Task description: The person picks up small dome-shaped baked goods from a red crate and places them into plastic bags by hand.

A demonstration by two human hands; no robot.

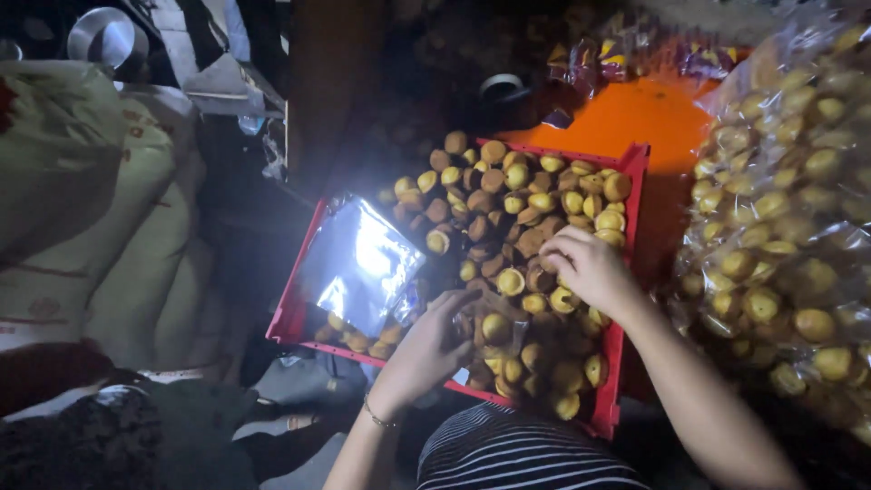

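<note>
A red plastic crate (288, 319) in front of me is heaped with several small round golden cakes (531, 195). My right hand (588, 268) rests palm down on the pile, fingers curled over cakes at its middle. My left hand (434, 345), with a thin bracelet at the wrist, holds the mouth of a clear plastic bag (497, 336) that has cakes inside. A shiny flat clear bag (361, 263) lies across the crate's left part.
A big clear sack full of the same cakes (789, 218) stands at the right. An orange surface (640, 118) lies behind the crate, with wrapped packets (599, 56) at its far edge. Pale stuffed sacks (91, 209) fill the left. A metal pot (107, 38) sits top left.
</note>
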